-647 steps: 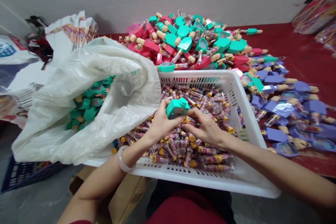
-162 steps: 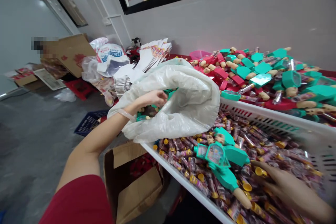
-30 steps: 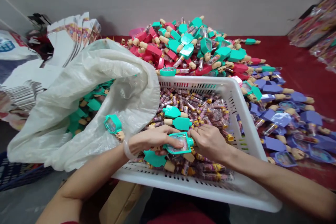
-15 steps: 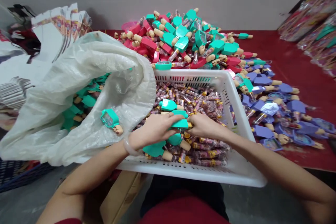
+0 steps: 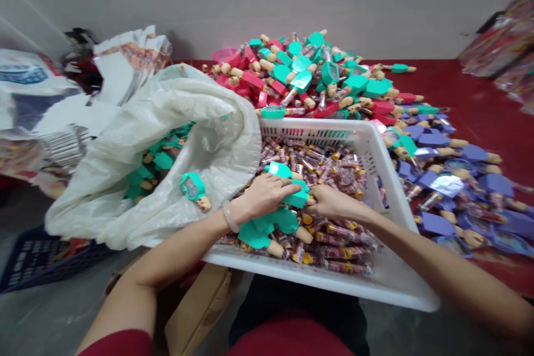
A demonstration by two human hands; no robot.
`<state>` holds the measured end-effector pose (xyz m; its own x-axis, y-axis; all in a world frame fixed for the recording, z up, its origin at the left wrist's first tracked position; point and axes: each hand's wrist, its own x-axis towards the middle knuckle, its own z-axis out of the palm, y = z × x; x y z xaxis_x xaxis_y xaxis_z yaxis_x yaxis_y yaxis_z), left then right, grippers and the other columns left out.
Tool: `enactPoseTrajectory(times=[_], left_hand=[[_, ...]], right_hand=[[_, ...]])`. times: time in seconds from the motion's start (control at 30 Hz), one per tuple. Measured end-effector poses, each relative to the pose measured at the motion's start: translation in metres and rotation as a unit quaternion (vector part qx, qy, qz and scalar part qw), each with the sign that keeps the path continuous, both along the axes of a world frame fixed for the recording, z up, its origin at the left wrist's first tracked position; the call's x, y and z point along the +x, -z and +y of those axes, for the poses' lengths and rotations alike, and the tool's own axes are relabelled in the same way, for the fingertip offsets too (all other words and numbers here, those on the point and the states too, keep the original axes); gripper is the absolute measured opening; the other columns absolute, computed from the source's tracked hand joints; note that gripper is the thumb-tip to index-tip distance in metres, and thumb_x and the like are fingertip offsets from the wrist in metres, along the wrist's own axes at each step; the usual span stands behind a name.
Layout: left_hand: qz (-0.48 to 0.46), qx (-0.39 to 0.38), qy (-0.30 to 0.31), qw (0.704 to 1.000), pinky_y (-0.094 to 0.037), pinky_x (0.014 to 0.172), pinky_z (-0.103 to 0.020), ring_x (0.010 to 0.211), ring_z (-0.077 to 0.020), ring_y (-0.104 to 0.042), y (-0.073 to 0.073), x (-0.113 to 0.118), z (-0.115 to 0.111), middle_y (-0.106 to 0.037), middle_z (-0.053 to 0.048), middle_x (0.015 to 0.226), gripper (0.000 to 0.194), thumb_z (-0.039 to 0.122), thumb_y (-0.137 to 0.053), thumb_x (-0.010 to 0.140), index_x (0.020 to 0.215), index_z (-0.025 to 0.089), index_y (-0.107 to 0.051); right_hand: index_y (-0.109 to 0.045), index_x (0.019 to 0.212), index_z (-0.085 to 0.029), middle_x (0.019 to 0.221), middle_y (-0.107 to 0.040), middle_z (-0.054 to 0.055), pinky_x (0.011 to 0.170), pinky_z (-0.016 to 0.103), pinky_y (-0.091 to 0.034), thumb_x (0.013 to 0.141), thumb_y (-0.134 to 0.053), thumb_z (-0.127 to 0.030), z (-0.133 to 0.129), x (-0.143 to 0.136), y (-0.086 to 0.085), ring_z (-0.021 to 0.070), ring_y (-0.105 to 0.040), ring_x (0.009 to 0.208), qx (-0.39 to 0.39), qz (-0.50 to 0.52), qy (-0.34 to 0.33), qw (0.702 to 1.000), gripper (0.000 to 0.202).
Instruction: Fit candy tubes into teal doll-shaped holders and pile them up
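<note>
Left hand (image 5: 267,196): grip clamped on a green plastic toy (image 5: 296,197), held above the white perforated basket (image 5: 321,282). Right hand (image 5: 329,201): fingers pinched on a yellow-capped tube (image 5: 311,199) at the toy's right end; whether the tube sits inside the toy, I cannot tell. Loose green toys (image 5: 254,235) lie beneath and beside the left hand, atop clear candy tubes (image 5: 346,253) in the basket. A white plastic sack (image 5: 137,117) overlaps the basket's left side, green toys inside. Behind, red, green and purple toys (image 5: 438,225) cover part of the red surface (image 5: 442,83).
</note>
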<state>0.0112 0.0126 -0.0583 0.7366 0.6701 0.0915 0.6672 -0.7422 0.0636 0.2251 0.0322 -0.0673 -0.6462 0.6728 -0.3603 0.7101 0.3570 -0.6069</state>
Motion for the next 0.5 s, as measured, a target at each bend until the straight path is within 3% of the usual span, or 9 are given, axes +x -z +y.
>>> enactPoseTrajectory(times=[0.07,0.13,0.23,0.3,0.4,0.43,0.5], left_hand=[[-0.012,0.046,-0.064,0.997,-0.039,0.1,-0.04,0.122,-0.0253,-0.051,-0.012,-0.011,-0.001,-0.052,-0.009,0.139,0.055,0.018,-0.056,0.088,0.14,0.028,-0.043],[-0.044,0.09,-0.194,0.976,-0.039,0.102,-0.04,0.126,-0.0263,-0.048,-0.026,-0.035,-0.007,-0.047,-0.012,0.142,0.062,0.026,-0.058,0.089,0.146,0.024,-0.034],[-0.045,0.121,-0.434,0.891,-0.044,0.096,-0.04,0.116,-0.0319,-0.055,-0.04,-0.085,-0.026,-0.055,-0.021,0.127,0.065,0.043,-0.056,0.089,0.142,0.009,-0.036],[0.005,0.098,-0.548,0.83,-0.048,0.087,-0.044,0.107,-0.0377,-0.06,-0.039,-0.114,-0.037,-0.055,-0.025,0.122,0.072,0.053,-0.053,0.088,0.14,0.005,-0.037],[0.045,0.01,-0.608,0.793,-0.05,0.081,-0.047,0.104,-0.0418,-0.062,-0.024,-0.139,-0.046,-0.052,-0.029,0.125,0.08,0.06,-0.051,0.086,0.14,0.004,-0.033],[0.043,-0.021,-0.607,0.793,-0.05,0.083,-0.048,0.108,-0.0425,-0.06,-0.017,-0.143,-0.047,-0.051,-0.03,0.127,0.081,0.059,-0.053,0.085,0.14,0.003,-0.033],[0.017,-0.06,-0.599,0.798,-0.048,0.088,-0.048,0.117,-0.0425,-0.055,-0.006,-0.149,-0.047,-0.05,-0.031,0.129,0.079,0.052,-0.057,0.083,0.137,0.001,-0.033]], right_hand=[[-0.067,0.073,-0.018,0.064,-0.061,-0.001,0.055,0.024,-0.036,0.072,-0.058,-0.033,0.007,0.002,0.003,0.016,-0.054,0.062,-0.025,-0.007,0.022,0.999,0.017],[-0.066,0.074,-0.016,0.063,-0.058,0.0,0.052,0.024,-0.034,0.071,-0.061,-0.035,0.022,0.002,-0.005,0.015,-0.051,0.058,-0.024,-0.032,0.038,0.998,0.02],[-0.065,0.073,-0.013,0.058,-0.053,0.001,0.049,0.025,-0.032,0.073,-0.065,-0.038,0.061,-0.003,-0.047,0.0131,-0.046,0.053,0.022,-0.021,0.075,0.997,0.025],[-0.068,0.09,-0.012,0.068,-0.059,0.003,0.054,0.026,-0.038,0.079,-0.062,-0.043,0.091,-0.008,-0.084,0.0134,-0.049,0.058,0.102,0.094,0.14,0.98,0.033],[-0.062,0.114,-0.01,0.094,-0.066,0.011,0.07,0.031,-0.046,0.088,-0.052,-0.041,0.117,-0.018,-0.119,0.0193,-0.059,0.079,0.285,0.161,0.214,0.92,0.041],[-0.061,0.117,-0.01,0.101,-0.066,0.013,0.075,0.032,-0.047,0.088,-0.051,-0.039,0.118,-0.022,-0.119,0.0215,-0.06,0.086,0.329,0.142,0.219,0.908,0.042],[-0.063,0.116,-0.011,0.106,-0.068,0.015,0.08,0.034,-0.048,0.089,-0.05,-0.035,0.107,-0.026,-0.104,0.0243,-0.062,0.093,0.352,0.048,0.185,0.916,0.038]])
